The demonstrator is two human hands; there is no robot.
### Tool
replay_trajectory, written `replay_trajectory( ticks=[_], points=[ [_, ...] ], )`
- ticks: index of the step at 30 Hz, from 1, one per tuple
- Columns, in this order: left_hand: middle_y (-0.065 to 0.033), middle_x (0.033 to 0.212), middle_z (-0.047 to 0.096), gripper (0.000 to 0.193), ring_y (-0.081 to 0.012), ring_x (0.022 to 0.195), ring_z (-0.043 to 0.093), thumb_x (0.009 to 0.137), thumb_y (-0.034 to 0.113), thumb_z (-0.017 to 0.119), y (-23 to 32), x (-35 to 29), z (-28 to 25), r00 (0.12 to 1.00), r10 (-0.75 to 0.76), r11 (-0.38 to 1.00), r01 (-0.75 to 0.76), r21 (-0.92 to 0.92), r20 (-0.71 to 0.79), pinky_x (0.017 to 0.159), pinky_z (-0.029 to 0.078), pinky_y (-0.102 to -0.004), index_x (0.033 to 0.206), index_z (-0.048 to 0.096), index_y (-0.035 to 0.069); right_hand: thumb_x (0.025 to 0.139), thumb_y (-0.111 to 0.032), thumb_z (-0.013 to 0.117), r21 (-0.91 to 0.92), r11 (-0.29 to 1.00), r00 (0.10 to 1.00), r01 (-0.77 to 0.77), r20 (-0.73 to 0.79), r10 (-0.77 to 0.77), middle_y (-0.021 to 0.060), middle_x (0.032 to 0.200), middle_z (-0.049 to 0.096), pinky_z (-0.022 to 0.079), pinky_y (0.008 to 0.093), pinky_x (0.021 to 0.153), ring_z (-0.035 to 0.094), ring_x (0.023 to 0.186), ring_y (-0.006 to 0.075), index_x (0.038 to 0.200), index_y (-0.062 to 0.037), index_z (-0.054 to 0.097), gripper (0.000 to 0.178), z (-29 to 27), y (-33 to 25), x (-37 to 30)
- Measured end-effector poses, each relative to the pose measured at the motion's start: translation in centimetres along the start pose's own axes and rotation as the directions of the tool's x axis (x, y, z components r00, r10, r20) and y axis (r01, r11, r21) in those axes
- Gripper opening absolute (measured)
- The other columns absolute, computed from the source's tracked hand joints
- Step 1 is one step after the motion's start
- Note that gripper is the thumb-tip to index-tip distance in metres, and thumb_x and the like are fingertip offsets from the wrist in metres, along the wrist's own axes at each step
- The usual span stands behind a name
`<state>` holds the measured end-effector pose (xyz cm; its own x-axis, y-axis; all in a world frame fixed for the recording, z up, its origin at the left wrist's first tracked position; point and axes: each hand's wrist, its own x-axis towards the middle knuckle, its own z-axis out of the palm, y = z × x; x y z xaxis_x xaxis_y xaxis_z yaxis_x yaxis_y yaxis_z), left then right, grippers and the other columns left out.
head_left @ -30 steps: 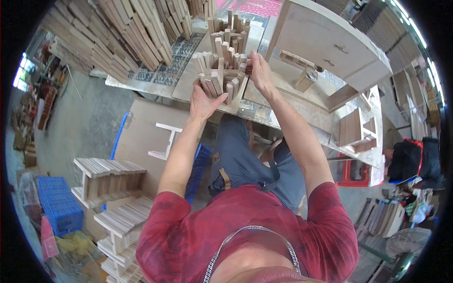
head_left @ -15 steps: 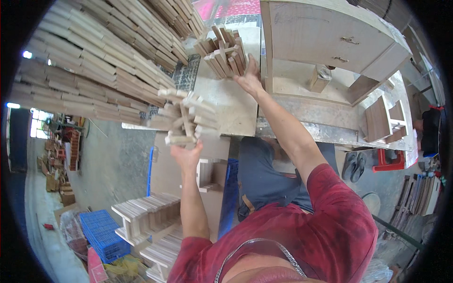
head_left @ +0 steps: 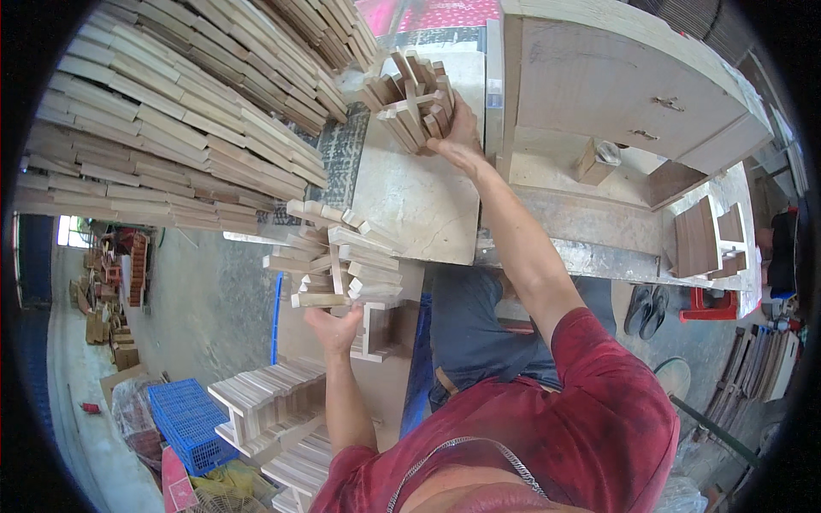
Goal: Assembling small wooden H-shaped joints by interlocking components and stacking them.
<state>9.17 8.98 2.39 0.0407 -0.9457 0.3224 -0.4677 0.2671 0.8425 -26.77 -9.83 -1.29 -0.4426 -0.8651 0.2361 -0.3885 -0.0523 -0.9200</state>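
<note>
Left wooden bundle, just beyond the left fingers, is gripped at its near end by the left hand, best held level. The right wooden bundle is clasped by the right hand, fingers curled along its right side; pressure should be spread evenly. Two bundles are counted, the sticks too crowded to number; right of the fingers, two handles are seen on one cabinet.

1 brown stick bundle on worktop; 1 paler bundle, splayed.
</note>
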Motion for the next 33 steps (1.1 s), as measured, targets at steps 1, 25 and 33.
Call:
replay_trajectory(
  ticks=[1,25,33],
  points=[
    [-0.014,0.106,0.071,0.054,-0.025,0.096,0.067,0.062,0.006,0.083,0.0,-0.2,-0.4,1.0,-0.026,1.0,0.026,-0.014,0.0,0.09,0.053,-0.0373,0.113,0.067,-0.004,0.065,-0.011,0.081,0.023,0.999,1.0,0.023,-0.01,-0.022,0.0225,0.146,0.043,0.036,0.046,0.119,0.04,0.137,0.0406,0.155,-0.0029,0.029,0.104,0.0,0.0,0.2],
    [-0.0136,0.127,0.062,0.074,-0.026,0.115,0.06,0.071,0.021,0.082,10.4,9.1,-8.1,0.962,0.263,0.963,-0.267,-0.047,-0.07,0.103,0.046,-0.0384,0.136,0.055,-0.004,0.057,-0.018,0.087,-0.1,0.981,0.915,0.167,0.387,-0.116,0.0241,0.124,0.065,0.054,0.0432,0.101,0.066,0.112,0.0382,0.131,0.0048,0.048,0.087,-5.2,-3.3,-11.2],
    [-0.008,0.119,0.066,0.066,-0.0185,0.108,0.064,0.066,0.004,0.082,11.6,16.1,1.4,0.896,0.314,0.906,-0.185,-0.38,0.314,0.099,0.05,-0.0331,0.127,0.059,-0.001,0.058,-0.016,0.092,-0.009,0.982,0.892,0.19,0.42,-0.169,0.0236,0.122,0.064,0.055,0.0425,0.1,0.065,0.114,0.0366,0.132,0.0034,0.047,0.089,-5.6,-2.5,-11.1]
  ],
)
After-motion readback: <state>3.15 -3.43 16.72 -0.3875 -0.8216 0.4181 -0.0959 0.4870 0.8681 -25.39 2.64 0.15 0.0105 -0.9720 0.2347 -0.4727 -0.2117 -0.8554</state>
